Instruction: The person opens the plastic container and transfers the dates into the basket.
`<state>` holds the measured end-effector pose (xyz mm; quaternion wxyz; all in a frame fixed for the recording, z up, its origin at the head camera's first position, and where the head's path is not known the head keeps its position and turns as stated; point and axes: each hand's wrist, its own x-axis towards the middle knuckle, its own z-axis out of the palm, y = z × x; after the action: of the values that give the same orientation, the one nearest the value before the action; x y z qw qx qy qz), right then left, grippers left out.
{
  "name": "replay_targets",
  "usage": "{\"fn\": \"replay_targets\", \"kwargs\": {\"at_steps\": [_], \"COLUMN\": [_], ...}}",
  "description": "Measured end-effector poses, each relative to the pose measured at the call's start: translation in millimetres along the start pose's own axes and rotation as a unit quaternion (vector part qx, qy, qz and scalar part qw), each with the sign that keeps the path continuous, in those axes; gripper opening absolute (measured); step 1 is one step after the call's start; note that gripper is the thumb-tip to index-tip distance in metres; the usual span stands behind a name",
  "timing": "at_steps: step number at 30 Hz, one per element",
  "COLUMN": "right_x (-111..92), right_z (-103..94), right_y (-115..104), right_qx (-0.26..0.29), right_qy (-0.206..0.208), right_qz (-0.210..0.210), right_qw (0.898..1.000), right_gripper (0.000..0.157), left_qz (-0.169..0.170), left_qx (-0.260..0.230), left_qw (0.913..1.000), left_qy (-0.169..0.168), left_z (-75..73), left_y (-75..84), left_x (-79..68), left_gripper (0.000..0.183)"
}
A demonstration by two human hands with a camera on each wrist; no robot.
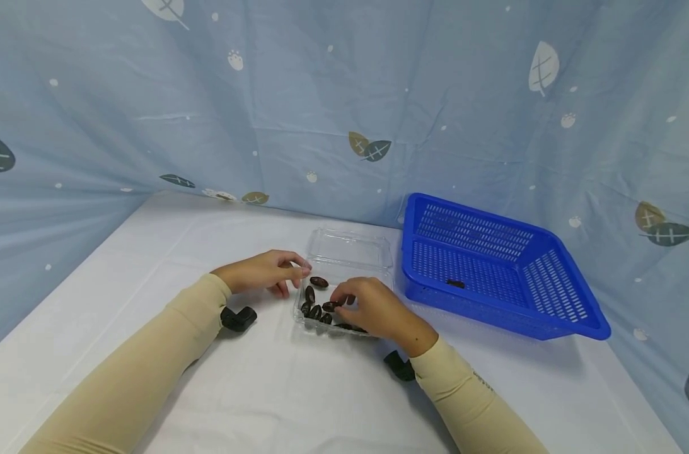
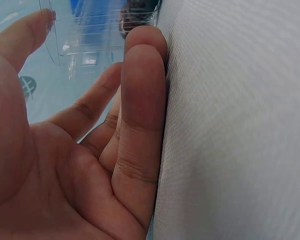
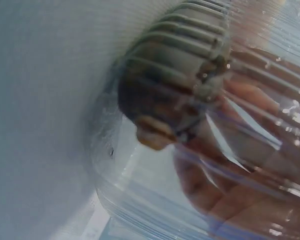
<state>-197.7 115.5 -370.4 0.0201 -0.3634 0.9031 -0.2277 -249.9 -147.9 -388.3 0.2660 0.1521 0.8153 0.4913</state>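
A clear plastic clamshell box (image 1: pixel 350 274) lies open on the table, its lid folded back. Several dark brown dates (image 1: pixel 319 282) lie inside, mostly along its left and near sides. My left hand (image 1: pixel 267 272) pinches the box's left edge between thumb and index finger; its other fingers are loosely bent beside the box. Reaching in from the right, my right hand (image 1: pixel 372 306) pinches a date (image 1: pixel 330 306) with its fingertips. In the right wrist view, the ribbed clear wall partly blurs the fingers (image 3: pixel 250 95), and one date (image 3: pixel 160 90) shows close up behind it.
A blue perforated basket (image 1: pixel 492 309) stands right of the box, with one dark date (image 1: pixel 455 284) in it. White cloth (image 1: pixel 276 391) covers the table. A blue leaf-patterned curtain (image 1: pixel 310 94) hangs behind. Black wrist mounts (image 1: pixel 239 319) sit below both wrists.
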Motion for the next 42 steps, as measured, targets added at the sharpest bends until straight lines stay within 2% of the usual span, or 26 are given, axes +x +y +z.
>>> {"fn": "replay_targets", "kwargs": {"at_steps": [6, 11, 21, 26, 29, 32, 37, 42], "right_x": [-1.9, -6.6, -19.5, -28.4, -37.2, -47.9, -64.5, -77.6], "right_z": [-5.1, -16.7, -55.2, -81.9, -98.1, -110.1, -126.7, -142.3], "right_y": [-3.1, -4.9, 0.7, 18.3, 31.7, 44.7, 67.2, 94.8], "right_qx": [-0.044, -0.046, -0.040, -0.061, -0.069, -0.076, -0.107, -0.129], "right_qy": [0.063, 0.135, 0.272, 0.315, 0.322, 0.309, 0.265, 0.202], "right_qz": [-0.028, -0.038, -0.052, -0.010, 0.028, 0.064, 0.123, 0.190], "right_qw": [0.997, 0.989, 0.960, 0.947, 0.944, 0.946, 0.951, 0.952], "right_gripper": [0.012, 0.015, 0.020, 0.020, 0.020, 0.020, 0.020, 0.019], "left_qz": [0.001, -0.001, 0.003, 0.003, 0.005, 0.004, 0.003, 0.004], "left_qx": [0.003, 0.009, 0.011, 0.012, 0.009, 0.008, 0.011, 0.013], "left_qw": [1.0000, 1.0000, 0.9999, 0.9999, 0.9999, 0.9999, 0.9999, 0.9999], "left_qy": [-0.001, 0.001, -0.006, -0.005, -0.003, -0.005, -0.002, 0.000], "left_z": [-0.5, 0.4, 0.5, -0.3, -0.8, -0.7, 0.2, 0.9], "left_y": [-0.3, 2.0, -0.6, -1.7, -0.6, -0.2, -0.4, -0.5], "left_x": [-0.2, -1.9, 1.5, 0.7, 0.4, -0.2, -2.0, -1.2], "left_gripper": [0.050, 0.049, 0.050, 0.050, 0.051, 0.051, 0.049, 0.049]}}
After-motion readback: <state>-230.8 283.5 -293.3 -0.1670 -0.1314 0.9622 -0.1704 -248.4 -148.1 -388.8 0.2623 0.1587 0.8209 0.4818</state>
